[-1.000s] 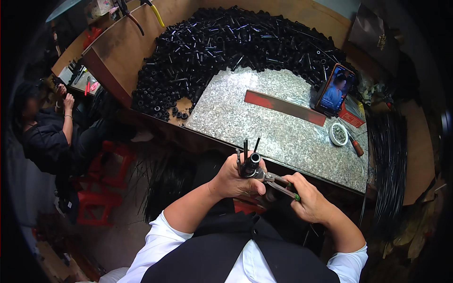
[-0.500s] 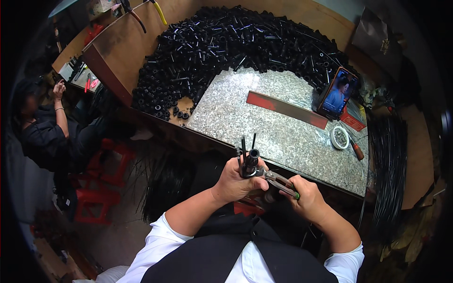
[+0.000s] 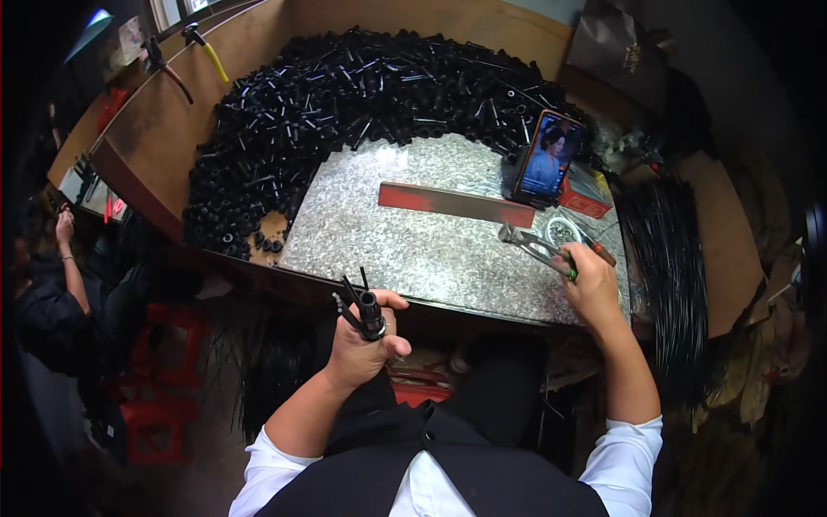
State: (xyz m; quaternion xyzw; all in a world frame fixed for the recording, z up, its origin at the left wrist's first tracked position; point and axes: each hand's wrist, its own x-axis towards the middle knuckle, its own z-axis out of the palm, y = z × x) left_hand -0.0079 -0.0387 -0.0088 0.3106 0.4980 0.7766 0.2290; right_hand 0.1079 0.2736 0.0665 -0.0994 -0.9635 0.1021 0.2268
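left hand [image 3: 355, 351]: grasping black plastic-looking tube [image 3: 370, 315], open end up, presumably for clear view; right hand [image 3: 594, 284]: grasping grey metal, green-handled pincers [image 3: 519, 238], head left free.

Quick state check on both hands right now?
Left hand: closed around a black tubular part, thumb and index finger extended.
Right hand: closed on pincers.

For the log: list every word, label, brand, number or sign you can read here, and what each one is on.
No text here is legible enough to quote.
Phone screen: small lettering, too small to read.
Red box: printing, too small and blurred.
Dark bag: pale gold markings, too blurred.
Pincers in the right hand: no lettering visible.
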